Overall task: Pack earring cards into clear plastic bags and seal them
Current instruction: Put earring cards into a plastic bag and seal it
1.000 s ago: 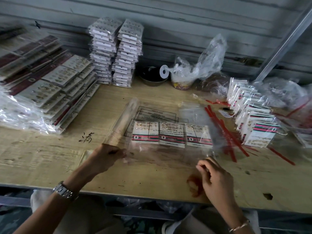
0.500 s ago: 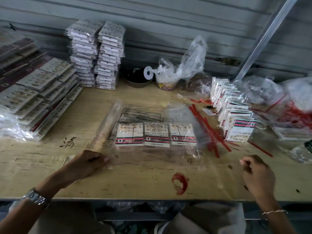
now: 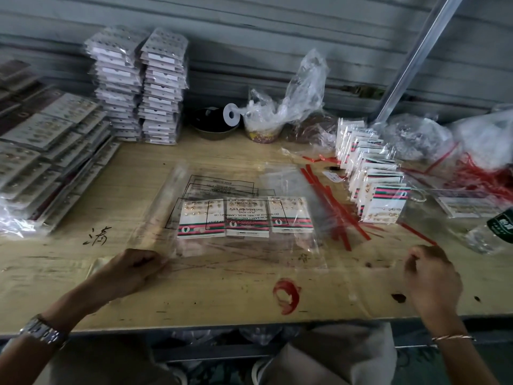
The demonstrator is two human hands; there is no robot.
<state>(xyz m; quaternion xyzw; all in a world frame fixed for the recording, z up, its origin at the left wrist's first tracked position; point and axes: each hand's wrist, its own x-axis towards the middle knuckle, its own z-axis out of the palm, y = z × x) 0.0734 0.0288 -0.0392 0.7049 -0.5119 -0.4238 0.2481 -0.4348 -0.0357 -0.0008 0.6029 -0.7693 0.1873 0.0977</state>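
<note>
Head view: scuffed wooden table against grey corrugated wall.

We are in a small packing workshop: a scuffed wooden worktop against a corrugated metal wall, tall stacks of bagged earring cards, red peel-off strips and loose plastic bags.

dark bowl (by the wall), green-labelled bottle, wooden table
</note>
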